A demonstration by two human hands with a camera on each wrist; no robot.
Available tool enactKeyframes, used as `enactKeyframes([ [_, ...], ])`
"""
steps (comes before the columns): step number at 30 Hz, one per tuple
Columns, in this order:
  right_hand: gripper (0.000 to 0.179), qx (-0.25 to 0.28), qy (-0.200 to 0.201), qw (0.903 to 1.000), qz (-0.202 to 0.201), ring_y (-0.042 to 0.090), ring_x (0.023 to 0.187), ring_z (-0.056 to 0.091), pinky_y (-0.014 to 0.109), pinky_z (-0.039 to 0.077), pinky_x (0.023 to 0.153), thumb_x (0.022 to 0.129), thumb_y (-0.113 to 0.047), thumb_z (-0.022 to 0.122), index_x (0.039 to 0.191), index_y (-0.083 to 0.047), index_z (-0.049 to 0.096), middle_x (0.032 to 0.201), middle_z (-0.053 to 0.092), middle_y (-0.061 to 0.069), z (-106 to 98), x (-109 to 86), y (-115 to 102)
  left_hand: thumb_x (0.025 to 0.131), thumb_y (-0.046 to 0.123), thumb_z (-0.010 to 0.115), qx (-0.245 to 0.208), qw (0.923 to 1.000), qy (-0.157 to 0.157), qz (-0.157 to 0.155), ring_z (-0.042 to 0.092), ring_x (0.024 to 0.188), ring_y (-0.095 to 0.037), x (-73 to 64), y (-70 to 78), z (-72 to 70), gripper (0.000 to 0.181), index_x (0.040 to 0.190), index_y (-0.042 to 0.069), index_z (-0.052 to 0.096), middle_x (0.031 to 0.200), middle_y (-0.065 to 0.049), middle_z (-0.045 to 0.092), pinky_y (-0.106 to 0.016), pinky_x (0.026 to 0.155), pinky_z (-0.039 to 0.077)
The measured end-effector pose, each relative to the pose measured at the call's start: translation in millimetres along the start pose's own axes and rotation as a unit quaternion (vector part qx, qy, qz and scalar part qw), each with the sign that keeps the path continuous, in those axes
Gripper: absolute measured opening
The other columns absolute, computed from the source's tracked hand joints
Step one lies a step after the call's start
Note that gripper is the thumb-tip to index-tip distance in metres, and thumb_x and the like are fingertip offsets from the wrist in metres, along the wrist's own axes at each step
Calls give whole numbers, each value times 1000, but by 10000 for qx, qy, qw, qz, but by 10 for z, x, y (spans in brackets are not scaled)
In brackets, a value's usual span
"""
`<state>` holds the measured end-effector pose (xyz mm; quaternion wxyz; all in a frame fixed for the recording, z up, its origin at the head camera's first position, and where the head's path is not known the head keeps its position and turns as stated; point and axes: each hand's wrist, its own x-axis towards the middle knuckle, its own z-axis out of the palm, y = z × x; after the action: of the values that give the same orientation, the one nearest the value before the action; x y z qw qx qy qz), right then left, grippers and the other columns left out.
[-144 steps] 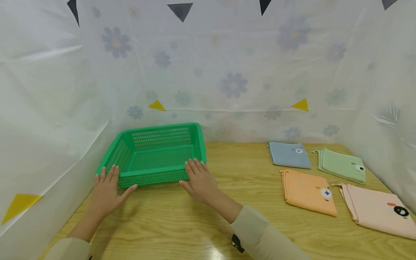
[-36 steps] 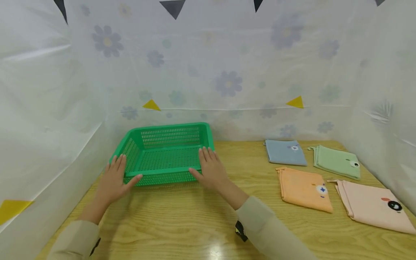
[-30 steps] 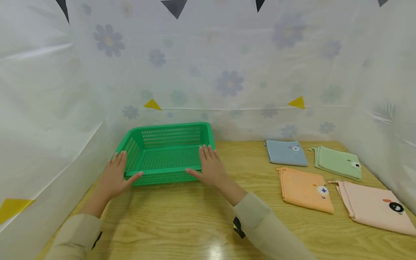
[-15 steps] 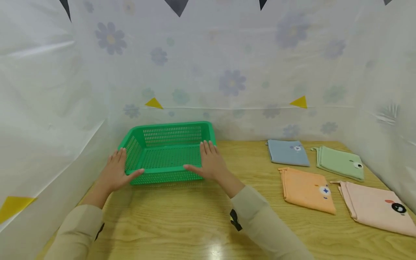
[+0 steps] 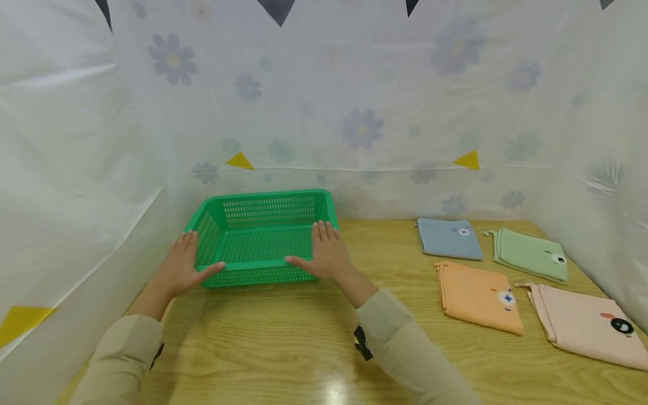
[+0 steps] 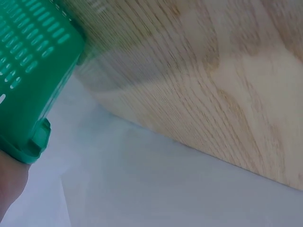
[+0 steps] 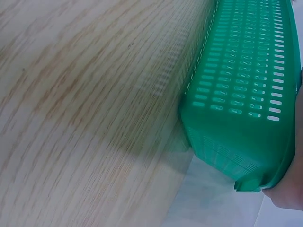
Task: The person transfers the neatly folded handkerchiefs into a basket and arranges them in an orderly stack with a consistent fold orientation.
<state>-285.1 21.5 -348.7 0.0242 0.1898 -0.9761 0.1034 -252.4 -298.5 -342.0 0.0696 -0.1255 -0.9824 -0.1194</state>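
A green plastic basket (image 5: 253,275) with slotted walls sits on the wooden table at the back left, nothing inside it. My left hand (image 5: 178,269) rests on its front left corner, fingers straight and thumb along the front rim. At the front right corner lies my right hand (image 5: 329,253), fingers extended over the side rim and thumb on the front rim. The left wrist view catches the basket's slotted wall (image 6: 35,61) and a bit of the hand (image 6: 10,179) at the rim. In the right wrist view the basket corner (image 7: 236,123) meets the edge of my hand (image 7: 289,189).
Folded cloths lie on the right of the table (image 5: 253,349): blue (image 5: 448,239) and green (image 5: 529,254) behind, orange (image 5: 476,295) and pink (image 5: 582,326) in front. White flower-printed sheeting (image 5: 385,185) encloses the back and both sides.
Since the earliest frame, the basket has shifted to the right along the table, with both hands moving along at its corners. Over the last half second almost nothing moves. The cloths stay put.
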Motion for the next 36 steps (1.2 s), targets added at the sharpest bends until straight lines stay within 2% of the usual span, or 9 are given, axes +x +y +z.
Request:
enactKeyframes([
  [9, 103, 103, -84, 9998, 162, 31, 145, 5, 41, 9, 119, 84, -74, 37, 149, -1, 5, 156, 5, 16, -8, -13, -17, 88, 62, 46, 221, 9997, 11, -53, 15, 133, -55, -8, -24, 11, 102, 140, -20, 14, 144, -41, 15, -63, 110, 12],
  [23, 103, 112, -147, 9995, 264, 31, 145, 6, 41, 10, 119, 84, -73, 38, 149, 0, 7, 156, 6, 16, -42, -35, -16, 88, 63, 43, 412, 9990, -30, -140, 17, 133, -54, 4, -1, 29, 103, 138, -23, 16, 143, -42, 17, -60, 110, 15],
  [36, 103, 194, -48, 9993, 301, 32, 145, 6, 42, 10, 119, 83, -74, 38, 149, 0, 8, 156, 7, 17, -35, -70, 31, 88, 62, 45, 529, 9985, 122, -87, 20, 132, -54, 19, 58, 36, 101, 138, -22, 19, 143, -41, 20, -59, 110, 18],
])
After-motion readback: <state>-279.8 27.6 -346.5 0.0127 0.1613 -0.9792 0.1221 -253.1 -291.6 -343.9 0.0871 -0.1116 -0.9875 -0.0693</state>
